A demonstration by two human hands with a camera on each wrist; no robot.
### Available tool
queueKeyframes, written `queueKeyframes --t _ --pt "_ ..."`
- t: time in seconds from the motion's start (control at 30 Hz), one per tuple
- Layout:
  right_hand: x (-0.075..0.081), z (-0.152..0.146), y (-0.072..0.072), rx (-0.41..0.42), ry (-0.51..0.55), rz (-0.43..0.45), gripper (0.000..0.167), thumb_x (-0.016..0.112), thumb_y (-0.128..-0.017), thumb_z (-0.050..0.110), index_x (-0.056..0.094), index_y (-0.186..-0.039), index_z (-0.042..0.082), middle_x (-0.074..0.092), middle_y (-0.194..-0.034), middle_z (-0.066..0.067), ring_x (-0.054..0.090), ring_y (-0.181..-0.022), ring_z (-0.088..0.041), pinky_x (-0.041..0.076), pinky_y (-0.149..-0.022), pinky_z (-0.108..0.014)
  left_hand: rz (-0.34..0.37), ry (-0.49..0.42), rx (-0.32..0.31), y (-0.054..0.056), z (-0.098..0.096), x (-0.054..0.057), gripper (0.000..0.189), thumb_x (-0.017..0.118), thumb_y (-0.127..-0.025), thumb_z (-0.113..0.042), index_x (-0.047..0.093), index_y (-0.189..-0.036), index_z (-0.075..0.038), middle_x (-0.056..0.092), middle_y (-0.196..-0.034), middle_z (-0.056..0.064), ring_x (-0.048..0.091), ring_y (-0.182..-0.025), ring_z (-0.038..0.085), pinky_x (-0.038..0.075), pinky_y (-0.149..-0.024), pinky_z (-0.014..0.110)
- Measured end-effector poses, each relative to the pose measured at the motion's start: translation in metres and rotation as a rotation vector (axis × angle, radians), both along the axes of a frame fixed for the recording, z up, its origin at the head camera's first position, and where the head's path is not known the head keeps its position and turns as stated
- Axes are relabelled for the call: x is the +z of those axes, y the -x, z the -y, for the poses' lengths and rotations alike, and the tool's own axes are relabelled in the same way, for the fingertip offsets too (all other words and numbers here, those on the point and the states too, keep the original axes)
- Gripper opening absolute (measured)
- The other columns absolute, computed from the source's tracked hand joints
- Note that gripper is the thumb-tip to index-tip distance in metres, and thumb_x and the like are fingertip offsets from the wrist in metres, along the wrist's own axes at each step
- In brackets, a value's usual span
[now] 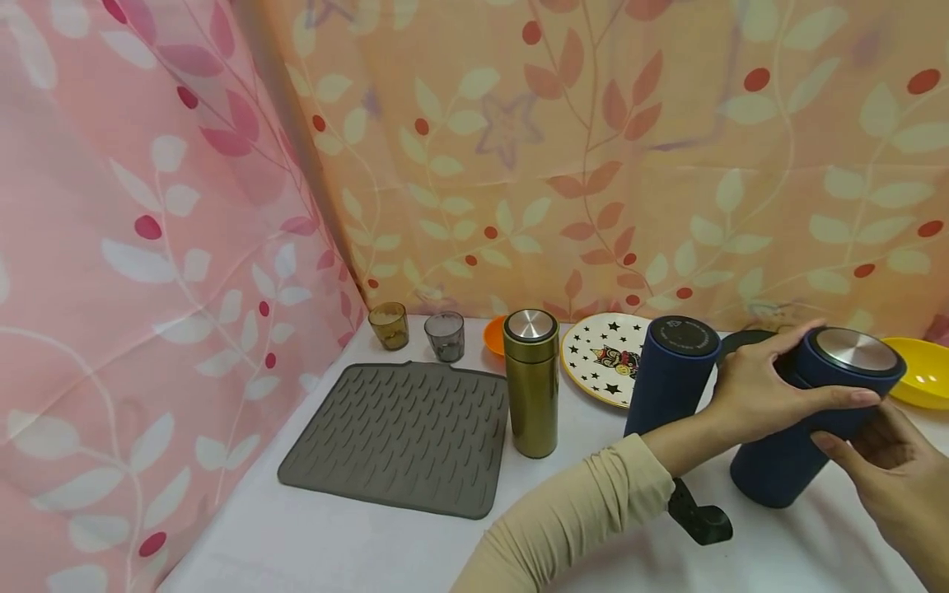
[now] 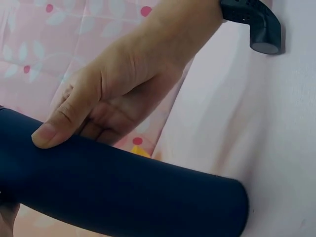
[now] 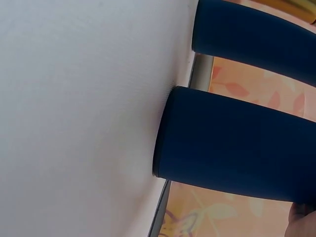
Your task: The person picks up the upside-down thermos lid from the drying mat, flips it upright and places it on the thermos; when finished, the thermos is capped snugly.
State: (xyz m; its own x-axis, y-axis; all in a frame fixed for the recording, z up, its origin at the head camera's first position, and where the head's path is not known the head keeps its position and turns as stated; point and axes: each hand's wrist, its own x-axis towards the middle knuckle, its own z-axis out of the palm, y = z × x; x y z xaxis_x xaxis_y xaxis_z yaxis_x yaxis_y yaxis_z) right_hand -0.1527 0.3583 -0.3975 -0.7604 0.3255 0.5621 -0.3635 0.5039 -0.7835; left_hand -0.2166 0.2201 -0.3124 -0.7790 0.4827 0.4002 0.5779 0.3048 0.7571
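Observation:
A wide dark-blue thermos (image 1: 778, 465) with a steel-topped lid stands at the right, its base on the white table. Near the top, my left hand (image 1: 764, 387) grips it, thumb across the front and fingers passing behind. Lower on its right side my right hand (image 1: 890, 469) holds the body, thumb on the near face; the left wrist view shows that right hand (image 2: 118, 94) too. A slimmer blue thermos (image 1: 670, 379) with a dark top stands just left, partly behind my left forearm. Farther left is a gold thermos (image 1: 535, 403) with a steel-topped lid.
A grey ridged mat (image 1: 400, 436) lies left of the gold thermos. Behind are two small glasses, amber (image 1: 389, 325) and grey (image 1: 445, 338), an orange bowl (image 1: 494, 336) and a star-patterned plate (image 1: 593, 354). A yellow dish (image 1: 923, 379) sits far right. Patterned curtains border the table.

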Motion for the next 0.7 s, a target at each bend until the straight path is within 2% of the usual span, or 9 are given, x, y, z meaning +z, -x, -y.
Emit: queueKeyframes --t 0.17,0.33,0.4,0.53,0.57,0.63,0.7 --pt "-0.001 0.0 0.002 0.013 0.022 -0.019 0.065 0.057 -0.079 -0.017 0.041 -0.137 0.007 0.052 -0.125 0.019 0.049 -0.103 0.017 0.038 -0.081 0.003 0.007 0.013 -0.006 -0.001 0.0 0.002 0.079 0.079 -0.07 -0.033 0.036 -0.136 -0.043 0.048 -0.127 -0.026 0.044 -0.112 -0.012 0.038 -0.079 0.002" --pt "-0.002 0.003 0.004 0.002 0.035 -0.032 0.065 0.056 -0.08 -0.019 0.041 -0.137 0.007 0.053 -0.122 0.021 0.051 -0.103 0.014 0.037 -0.081 0.003 0.058 0.025 -0.068 -0.002 0.006 0.005 0.077 0.074 -0.077 -0.029 0.031 -0.139 -0.04 0.05 -0.128 -0.023 0.045 -0.111 -0.012 0.038 -0.08 0.003" --pt "-0.002 0.004 0.005 0.009 0.048 -0.04 0.064 0.055 -0.08 -0.019 0.04 -0.137 0.007 0.053 -0.121 0.021 0.052 -0.102 0.013 0.038 -0.081 0.003 0.045 0.021 -0.092 -0.003 0.011 0.007 0.073 0.071 -0.08 -0.028 0.032 -0.14 -0.036 0.052 -0.127 -0.021 0.047 -0.108 -0.013 0.038 -0.08 0.001" --pt "-0.002 0.005 0.007 -0.002 0.045 -0.064 0.065 0.055 -0.079 -0.022 0.04 -0.137 0.003 0.054 -0.121 0.019 0.053 -0.102 0.01 0.038 -0.083 0.002 -0.064 0.047 -0.121 -0.011 0.03 0.009 0.059 0.063 -0.087 -0.026 0.036 -0.14 -0.026 0.05 -0.131 -0.016 0.046 -0.11 -0.014 0.037 -0.081 -0.002" --pt "-0.002 0.006 0.007 -0.011 0.047 -0.066 0.064 0.055 -0.079 -0.022 0.041 -0.137 0.003 0.054 -0.121 0.019 0.053 -0.102 0.01 0.037 -0.084 0.002 -0.088 0.053 -0.146 -0.015 0.038 0.009 0.055 0.061 -0.089 -0.024 0.038 -0.14 -0.022 0.05 -0.133 -0.014 0.046 -0.111 -0.014 0.036 -0.082 -0.002" --pt "-0.002 0.007 0.005 -0.047 0.031 -0.055 0.064 0.055 -0.079 -0.021 0.041 -0.137 0.004 0.053 -0.12 0.02 0.051 -0.102 0.011 0.037 -0.085 0.002 -0.089 0.062 -0.216 -0.025 0.056 0.01 0.047 0.057 -0.091 -0.019 0.044 -0.136 -0.017 0.053 -0.131 -0.009 0.048 -0.109 -0.014 0.037 -0.082 -0.002" --pt "-0.004 0.008 0.004 -0.049 0.017 -0.043 0.064 0.055 -0.08 -0.019 0.04 -0.137 0.006 0.052 -0.12 0.02 0.049 -0.104 0.011 0.035 -0.088 0.001 -0.091 0.117 -0.313 -0.038 0.079 0.01 0.041 0.056 -0.092 -0.017 0.049 -0.132 -0.014 0.058 -0.127 -0.006 0.05 -0.104 -0.015 0.037 -0.081 -0.003"
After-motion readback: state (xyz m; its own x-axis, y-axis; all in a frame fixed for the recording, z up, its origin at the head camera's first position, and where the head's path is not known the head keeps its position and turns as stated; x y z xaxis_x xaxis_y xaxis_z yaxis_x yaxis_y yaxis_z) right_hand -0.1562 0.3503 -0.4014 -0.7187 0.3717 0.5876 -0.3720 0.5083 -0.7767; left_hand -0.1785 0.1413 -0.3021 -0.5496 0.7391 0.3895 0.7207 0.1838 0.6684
